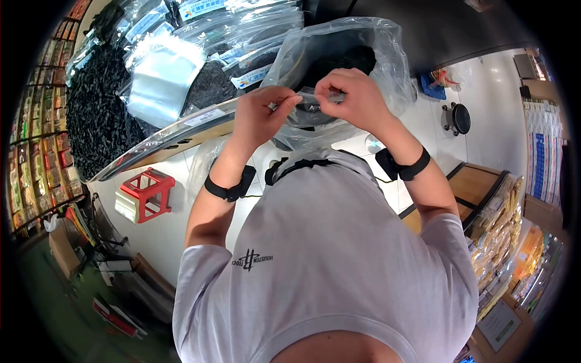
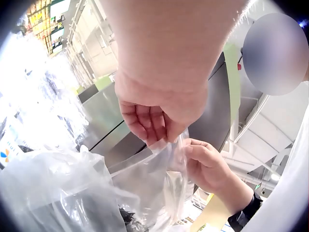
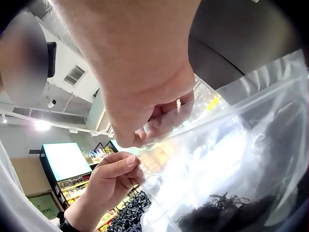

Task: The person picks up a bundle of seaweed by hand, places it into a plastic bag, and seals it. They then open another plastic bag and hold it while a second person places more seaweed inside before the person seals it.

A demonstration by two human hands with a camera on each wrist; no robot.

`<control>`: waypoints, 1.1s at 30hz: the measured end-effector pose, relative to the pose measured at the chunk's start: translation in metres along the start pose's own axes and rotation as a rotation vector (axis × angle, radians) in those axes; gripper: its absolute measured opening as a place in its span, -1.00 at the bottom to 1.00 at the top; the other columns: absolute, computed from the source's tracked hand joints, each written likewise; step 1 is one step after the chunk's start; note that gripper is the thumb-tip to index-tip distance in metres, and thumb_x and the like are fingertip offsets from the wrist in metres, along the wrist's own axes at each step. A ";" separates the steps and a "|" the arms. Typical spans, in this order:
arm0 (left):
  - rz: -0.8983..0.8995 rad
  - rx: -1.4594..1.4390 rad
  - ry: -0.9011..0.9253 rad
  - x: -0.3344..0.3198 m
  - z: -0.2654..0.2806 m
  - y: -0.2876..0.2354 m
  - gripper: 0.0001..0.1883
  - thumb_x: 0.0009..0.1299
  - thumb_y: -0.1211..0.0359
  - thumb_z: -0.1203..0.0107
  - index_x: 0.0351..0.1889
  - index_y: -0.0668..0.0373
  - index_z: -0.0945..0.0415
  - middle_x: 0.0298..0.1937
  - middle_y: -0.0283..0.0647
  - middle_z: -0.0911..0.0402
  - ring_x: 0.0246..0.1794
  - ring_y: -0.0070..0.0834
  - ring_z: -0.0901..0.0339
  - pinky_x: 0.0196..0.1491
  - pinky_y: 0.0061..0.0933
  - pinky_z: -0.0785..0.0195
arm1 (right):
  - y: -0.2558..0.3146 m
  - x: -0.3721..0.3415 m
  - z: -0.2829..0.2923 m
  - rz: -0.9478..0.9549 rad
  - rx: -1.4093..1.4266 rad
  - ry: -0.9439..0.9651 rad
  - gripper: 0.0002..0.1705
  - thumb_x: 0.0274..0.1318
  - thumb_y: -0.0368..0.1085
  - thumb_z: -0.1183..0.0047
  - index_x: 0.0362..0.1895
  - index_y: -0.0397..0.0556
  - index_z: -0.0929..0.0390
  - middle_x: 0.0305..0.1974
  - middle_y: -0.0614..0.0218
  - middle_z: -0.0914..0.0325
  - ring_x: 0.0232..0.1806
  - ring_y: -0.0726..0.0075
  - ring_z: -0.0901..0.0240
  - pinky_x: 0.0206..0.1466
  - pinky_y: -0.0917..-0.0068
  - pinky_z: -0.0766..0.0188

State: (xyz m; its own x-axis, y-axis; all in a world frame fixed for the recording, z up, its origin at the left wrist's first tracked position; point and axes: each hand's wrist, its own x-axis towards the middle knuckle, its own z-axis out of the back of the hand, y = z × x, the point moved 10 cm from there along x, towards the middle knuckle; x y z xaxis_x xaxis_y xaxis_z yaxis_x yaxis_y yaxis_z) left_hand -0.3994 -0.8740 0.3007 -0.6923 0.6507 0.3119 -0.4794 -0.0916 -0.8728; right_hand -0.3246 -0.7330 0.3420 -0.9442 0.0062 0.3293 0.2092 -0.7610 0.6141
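From where I stand, the person in the pale T-shirt (image 1: 345, 254) has both hands up in front of the waist, working at the rim of a clear zip-top bag (image 3: 227, 140). The left hand (image 1: 260, 115) pinches one part of the bag's edge between thumb and fingertips, the other fingers curled in toward the palm. The right hand (image 1: 354, 100) does much the same just beside it — thumb and fingers nearly closed on the film, the two hands close together and the bag hanging below them. Dark dried strips (image 3: 217, 210) show low down through the plastic, though I can't tell whether they lie inside it or behind it.

Beyond the hands, a large clear sack (image 1: 387, 66) gapes open with something black in it. To the left of that, a counter is loaded with a heap of black shreds (image 1: 97, 121), a shiny stack of clear bags (image 1: 163, 85) and filled packets (image 1: 209, 85) with white-and-blue labels. A red stool (image 1: 154, 193) stands on the tiled floor, and packaged goods (image 1: 45, 151) line shelving along the far left — a black strap (image 1: 416, 166) circles the right forearm
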 end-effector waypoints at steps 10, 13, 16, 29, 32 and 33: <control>-0.074 0.182 0.148 0.005 -0.022 -0.020 -0.87 0.31 0.43 -0.32 -0.22 0.25 -0.69 -0.33 -0.16 -0.73 -0.39 -0.44 -0.67 -0.33 -0.52 -0.50 | 0.002 0.001 -0.005 0.033 0.043 -0.066 -0.92 -0.07 -0.25 -0.26 -0.44 0.10 -0.65 -0.46 0.48 -0.59 -0.39 0.33 -0.52 -0.13 0.37 -0.38; -0.066 0.240 0.156 0.006 -0.023 -0.021 -0.87 0.30 0.42 -0.34 -0.22 0.23 -0.70 -0.34 -0.14 -0.73 -0.41 -0.38 -0.68 -0.33 -0.50 -0.50 | 0.000 -0.001 -0.003 0.044 0.052 -0.083 -0.92 -0.08 -0.25 -0.26 -0.45 0.09 -0.65 -0.48 0.47 -0.59 -0.40 0.32 -0.52 -0.12 0.38 -0.39; -0.111 0.271 0.146 0.007 -0.021 -0.031 -0.87 0.29 0.42 -0.35 -0.24 0.22 -0.71 -0.38 -0.14 -0.73 -0.41 -0.37 -0.68 -0.33 -0.47 -0.49 | -0.006 -0.002 -0.003 0.011 0.092 -0.067 -0.92 -0.10 -0.26 -0.27 -0.45 0.09 -0.65 -0.50 0.47 -0.59 -0.41 0.31 -0.52 -0.12 0.38 -0.39; -0.060 0.224 0.100 0.014 -0.015 -0.026 -0.82 0.24 0.40 -0.38 -0.21 0.17 -0.71 -0.37 -0.16 -0.71 -0.43 -0.34 -0.67 -0.39 -0.46 -0.46 | -0.020 -0.011 0.005 0.021 0.027 -0.032 -0.90 -0.17 -0.29 -0.25 -0.46 0.07 -0.61 -0.48 0.51 -0.56 -0.39 0.36 -0.51 -0.15 0.43 -0.33; -0.050 0.250 0.194 0.019 -0.026 -0.029 -0.87 0.25 0.47 -0.36 -0.24 0.22 -0.71 -0.32 -0.16 -0.73 -0.36 -0.41 -0.68 -0.25 -0.47 -0.50 | -0.013 -0.011 0.002 0.047 -0.011 -0.034 -0.89 -0.18 -0.28 -0.26 -0.46 0.08 -0.62 -0.47 0.52 -0.57 -0.38 0.35 -0.51 -0.15 0.42 -0.33; -0.055 0.243 0.201 0.020 -0.025 -0.028 -0.87 0.25 0.47 -0.36 -0.24 0.22 -0.71 -0.32 -0.16 -0.73 -0.36 -0.41 -0.68 -0.25 -0.47 -0.50 | -0.009 -0.011 0.002 0.065 -0.026 -0.041 -0.89 -0.18 -0.28 -0.26 -0.46 0.09 -0.63 -0.47 0.52 -0.57 -0.38 0.35 -0.51 -0.15 0.41 -0.34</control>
State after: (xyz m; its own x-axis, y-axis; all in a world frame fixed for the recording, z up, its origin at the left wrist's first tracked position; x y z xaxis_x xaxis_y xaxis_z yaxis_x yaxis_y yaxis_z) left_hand -0.3865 -0.8396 0.3218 -0.5533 0.7932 0.2544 -0.6446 -0.2143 -0.7339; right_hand -0.3153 -0.7246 0.3341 -0.9173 -0.0176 0.3978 0.2628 -0.7773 0.5716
